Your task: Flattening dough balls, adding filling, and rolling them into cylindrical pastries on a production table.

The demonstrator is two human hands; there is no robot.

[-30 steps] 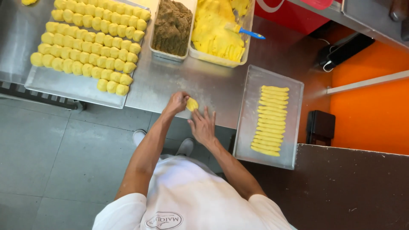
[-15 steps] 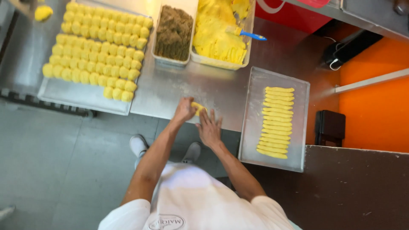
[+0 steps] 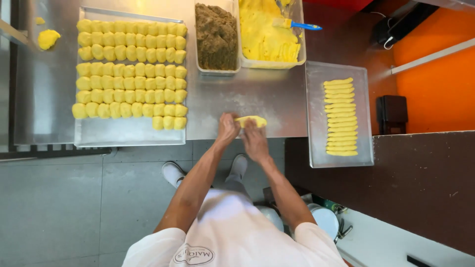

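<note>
- Left hand [image 3: 227, 129] and right hand [image 3: 255, 138]: set close together at the near edge of the steel tabletop [image 3: 247, 99], both pressed on one piece of yellow dough [image 3: 251, 120]; fingers curl over its two ends.
- Piece of yellow dough: an elongated roll lying across the tabletop, between the large tray and the small tray.
- Large tray [image 3: 128, 136]: left of the hands, carrying rows of small yellow dough lumps [image 3: 129, 74]; its near strip is bare.
- Small tray [image 3: 341, 158]: right of the hands, holding a column of finished yellow dough sticks [image 3: 339, 118] laid parallel.
- Brown filling tub [image 3: 215, 37]: at the far side of the tabletop, touching the tub of yellow dough [image 3: 267, 34].
- Blue-handled brush [image 3: 296, 24]: resting across the yellow tub's rim.
- Loose dough lump [image 3: 48, 38]: far left, well apart from the trays.
</note>
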